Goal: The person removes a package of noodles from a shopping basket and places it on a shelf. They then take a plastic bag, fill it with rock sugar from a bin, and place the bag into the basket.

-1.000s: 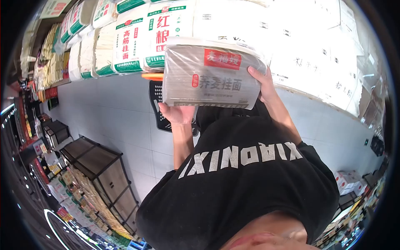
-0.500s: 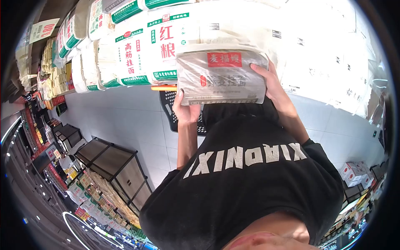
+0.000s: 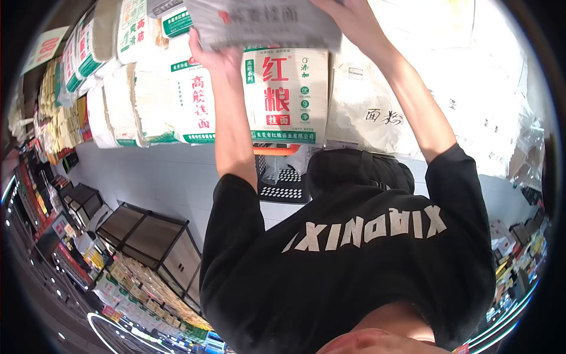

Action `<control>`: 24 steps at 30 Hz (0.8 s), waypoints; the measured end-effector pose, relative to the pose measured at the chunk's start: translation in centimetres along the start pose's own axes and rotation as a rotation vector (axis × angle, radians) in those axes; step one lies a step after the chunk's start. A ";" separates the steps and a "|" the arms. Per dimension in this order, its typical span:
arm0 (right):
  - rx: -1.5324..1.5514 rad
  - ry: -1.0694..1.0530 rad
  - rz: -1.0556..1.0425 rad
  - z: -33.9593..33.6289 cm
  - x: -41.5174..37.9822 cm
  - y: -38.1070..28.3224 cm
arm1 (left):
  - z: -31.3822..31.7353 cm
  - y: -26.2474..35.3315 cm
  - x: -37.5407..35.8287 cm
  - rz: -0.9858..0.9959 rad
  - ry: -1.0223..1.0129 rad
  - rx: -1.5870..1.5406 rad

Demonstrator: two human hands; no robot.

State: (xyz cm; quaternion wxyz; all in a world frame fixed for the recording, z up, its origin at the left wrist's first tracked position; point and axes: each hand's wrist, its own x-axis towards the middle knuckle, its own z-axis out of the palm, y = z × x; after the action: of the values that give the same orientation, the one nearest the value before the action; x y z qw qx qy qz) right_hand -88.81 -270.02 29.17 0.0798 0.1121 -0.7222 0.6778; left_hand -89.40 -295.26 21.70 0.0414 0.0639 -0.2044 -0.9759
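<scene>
Closest in, a black shirt (image 3: 354, 271) with pale lettering is filling the lower middle of the view. Past it, a black perforated basket (image 3: 283, 193) is showing low down, and an orange bar (image 3: 276, 150) is poking out below the front packs. Above these, a white noodle pack (image 3: 287, 97) with red characters and a green band is lying beside a pale bag (image 3: 377, 100) (its black handwriting is reading 面粉, flour). Farther out, the left grip (image 3: 217, 58) is curling partly closed around the near left corner of a grey noodle pack (image 3: 268, 25), and the right grip (image 3: 355, 22) is clasping the right end, its fingers running out of frame. The grey noodle pack is spanning the space between them, overlapping the far end of the white one; the view is not showing whether those two are touching. Well off to the left, a price sign (image 3: 44, 48) is tilting beside more stacked packs (image 3: 88, 44).
</scene>
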 end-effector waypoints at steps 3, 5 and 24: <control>-0.518 -0.019 -0.213 1.3 4.1 0.0 | -6.1 -1.3 11.2 0.045 -0.002 0.532; -0.790 -0.060 -0.167 2.7 4.9 1.6 | -7.3 -2.2 12.9 0.249 -0.006 1.110; -1.311 -0.185 -0.124 4.5 9.1 12.5 | -3.1 -8.0 11.8 0.641 -0.034 2.126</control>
State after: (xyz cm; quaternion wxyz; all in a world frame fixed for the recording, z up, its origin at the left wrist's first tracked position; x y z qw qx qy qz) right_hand -100.76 -274.27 19.28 0.1079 0.1396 -0.9811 0.0802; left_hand -101.01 -290.47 14.38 0.2132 -0.0023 -0.9449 -0.2484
